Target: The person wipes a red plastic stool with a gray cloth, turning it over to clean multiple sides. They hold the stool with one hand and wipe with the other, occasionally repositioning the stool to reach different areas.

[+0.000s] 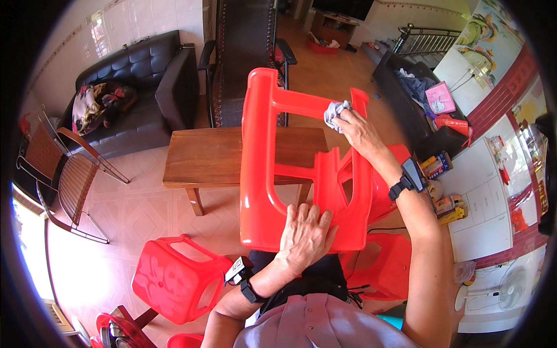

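Before me a red plastic stool (256, 195) is tipped on its side, its legs pointing away from me. My left hand (306, 237) lies over its near end, with the fingertips at the edge of the side opening. Farther out, my right hand (361, 132) holds a crumpled grey cloth (335, 115) against the crossbar near the right leg. Part of the cloth is hidden under the fingers. What the stool rests on is not clear. Both wrists carry strapped devices.
A wooden table (204, 152) stands behind the stool. More red stools are at lower left (167, 276) and right (387, 261). Dark sofas (130, 78), a reclining chair (246, 52), a metal-framed chair (76, 187) and a white cabinet (478, 204) surround the floor.
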Demonstrator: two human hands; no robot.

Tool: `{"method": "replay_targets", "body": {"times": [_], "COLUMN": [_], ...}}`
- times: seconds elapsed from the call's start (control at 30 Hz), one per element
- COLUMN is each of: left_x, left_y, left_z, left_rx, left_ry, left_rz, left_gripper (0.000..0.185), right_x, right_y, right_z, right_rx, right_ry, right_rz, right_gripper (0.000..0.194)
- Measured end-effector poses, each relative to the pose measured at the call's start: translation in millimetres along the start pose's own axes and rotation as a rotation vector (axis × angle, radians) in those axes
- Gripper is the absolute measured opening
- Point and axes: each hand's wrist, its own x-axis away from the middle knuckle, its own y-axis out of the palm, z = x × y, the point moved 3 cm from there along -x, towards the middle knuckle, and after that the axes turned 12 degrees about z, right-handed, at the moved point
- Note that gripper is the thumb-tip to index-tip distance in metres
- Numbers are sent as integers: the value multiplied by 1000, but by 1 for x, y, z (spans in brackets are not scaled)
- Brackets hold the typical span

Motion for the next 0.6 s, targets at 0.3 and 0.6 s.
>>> {"method": "replay_targets", "body": {"times": [0.3,0.6], "left_x": [0,-2], "left_y": [0,1], "left_z": [1,1], "left_rx": [15,28], "left_ry": [-25,-45], "left_rz": [-23,34], "left_gripper": [31,26], "right_x": [-28,-92], "right_y": [22,89], "right_z": [-29,-80], "right_rx": [79,91], "right_ry": [31,-111], "right_rz": [-21,91], "right_gripper": [14,19]}}
